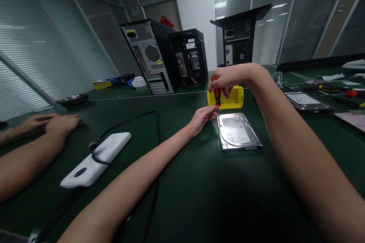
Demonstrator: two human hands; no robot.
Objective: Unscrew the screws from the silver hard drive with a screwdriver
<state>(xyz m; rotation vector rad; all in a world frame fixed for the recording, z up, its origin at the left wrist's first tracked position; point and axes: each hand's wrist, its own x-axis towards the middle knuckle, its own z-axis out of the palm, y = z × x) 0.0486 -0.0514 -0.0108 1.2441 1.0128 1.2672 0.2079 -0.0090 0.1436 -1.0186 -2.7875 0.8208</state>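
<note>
At the far left, another person's hands (53,123) rest on the green counter (185,197) beside a white device (97,159) with a black cable. The left hand (203,115) has its fingers drawn narrow at the far left corner of the hard drive (238,131), which lies flat mid-counter; whether they grip anything cannot be told. Above it, the right hand (228,79) fingers clasp an upright screwdriver (218,97), before a yellow tray (236,98).

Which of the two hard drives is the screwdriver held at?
The nearer hard drive, mid-table: the right hand holds the screwdriver at its far left corner. The other hard drive lies untouched farther right.
</note>
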